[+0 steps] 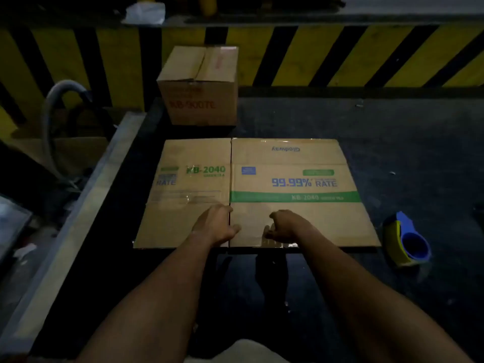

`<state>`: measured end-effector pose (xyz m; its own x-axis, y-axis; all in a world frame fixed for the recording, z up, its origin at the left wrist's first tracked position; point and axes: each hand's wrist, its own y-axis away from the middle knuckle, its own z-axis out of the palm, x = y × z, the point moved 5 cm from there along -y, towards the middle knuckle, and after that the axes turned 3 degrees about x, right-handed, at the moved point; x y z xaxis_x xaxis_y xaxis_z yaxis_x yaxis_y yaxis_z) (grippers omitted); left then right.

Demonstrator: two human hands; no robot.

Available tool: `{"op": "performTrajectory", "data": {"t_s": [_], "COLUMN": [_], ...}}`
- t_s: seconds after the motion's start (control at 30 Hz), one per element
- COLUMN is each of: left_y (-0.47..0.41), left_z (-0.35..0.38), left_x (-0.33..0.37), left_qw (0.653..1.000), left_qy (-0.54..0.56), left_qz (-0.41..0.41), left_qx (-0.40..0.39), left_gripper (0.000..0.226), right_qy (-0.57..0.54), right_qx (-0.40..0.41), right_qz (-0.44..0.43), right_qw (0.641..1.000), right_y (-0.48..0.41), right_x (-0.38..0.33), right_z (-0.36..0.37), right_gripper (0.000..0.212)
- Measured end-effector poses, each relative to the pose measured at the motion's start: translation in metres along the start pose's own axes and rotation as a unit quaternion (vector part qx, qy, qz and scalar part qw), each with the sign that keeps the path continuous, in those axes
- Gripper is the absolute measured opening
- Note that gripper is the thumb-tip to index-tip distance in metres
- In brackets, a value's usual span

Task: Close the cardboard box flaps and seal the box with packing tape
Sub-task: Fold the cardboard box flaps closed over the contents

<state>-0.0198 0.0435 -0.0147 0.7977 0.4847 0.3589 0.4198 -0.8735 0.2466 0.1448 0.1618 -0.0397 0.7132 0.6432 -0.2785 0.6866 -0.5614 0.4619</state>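
Lower centre: left hand [214, 226] flat on cardboard box [288, 158] at its centre seam; right hand [285, 226], fingers curled, hold unclear. Tape dispenser [406, 239] lower right. Box flattened on bench [392, 127], mid-frame: probably light, floppy along creases; best gripped at flap edges.

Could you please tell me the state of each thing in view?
Flattened brown cardboard box: lying collapsed, not assembled.
Small brown cardboard box behind: flaps closed.
Blue-and-yellow tape dispenser: lying untouched, right.
Left hand: resting on flattened box.
Right hand: fingers curled, grip unclear.
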Motion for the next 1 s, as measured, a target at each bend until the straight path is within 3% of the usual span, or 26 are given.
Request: {"op": "performTrajectory", "data": {"t_s": [0.17, 0.27, 0.33, 0.47, 0.57, 0.6, 0.67, 0.73, 0.87, 1.0], "left_y": [0.007, 0.007, 0.01, 0.009, 0.009, 0.01, 0.011, 0.009, 0.0, -0.001], "left_z": [0.036, 0.054, 0.066, 0.072, 0.07, 0.068, 0.062, 0.051, 0.015, -0.026], "left_x": [-0.001, -0.002, -0.003, -0.005, -0.004, -0.003, -0.001, 0.0, 0.004, 0.01], "left_qw": [0.999, 0.998, 0.997, 0.998, 0.995, 0.994, 0.993, 0.991, 0.983, 0.962], "left_qy": [-0.004, -0.003, -0.021, -0.052, -0.095, -0.105, -0.12, -0.12, -0.118, -0.115], "left_qz": [-0.005, 0.003, 0.007, 0.007, 0.015, 0.019, 0.022, 0.028, 0.066, 0.095], "left_qx": [-0.047, -0.06, -0.071, -0.033, -0.027, -0.022, 0.007, 0.047, 0.126, 0.227], "left_gripper": [0.064, 0.051, 0.048, 0.057, 0.066, 0.067, 0.067, 0.061, 0.05, 0.021], "right_qy": [-0.018, 0.029, 0.092, 0.144, 0.158, 0.16, 0.168, 0.179, 0.2, 0.19], "right_qx": [-0.007, 0.044, 0.041, 0.048, 0.05, 0.06, 0.086, 0.094, 0.09, 0.173], "right_qz": [-0.019, -0.034, -0.055, -0.087, -0.134, -0.155, -0.174, -0.186, -0.202, -0.227], "right_qw": [1.0, 0.998, 0.993, 0.985, 0.977, 0.973, 0.966, 0.962, 0.954, 0.94], "right_y": [0.008, 0.008, 0.005, -0.002, -0.006, -0.004, 0.003, 0.005, 0.002, 0.018], "right_x": [0.016, 0.019, 0.024, 0.028, 0.023, 0.019, 0.013, 0.01, 0.002, -0.014], "right_z": [0.038, 0.045, 0.05, 0.041, 0.038, 0.035, 0.022, 0.005, -0.034, -0.072], "right_gripper": [0.032, 0.038, 0.052, 0.055, 0.069, 0.064, 0.042, 0.034, 0.04, 0.045]}}
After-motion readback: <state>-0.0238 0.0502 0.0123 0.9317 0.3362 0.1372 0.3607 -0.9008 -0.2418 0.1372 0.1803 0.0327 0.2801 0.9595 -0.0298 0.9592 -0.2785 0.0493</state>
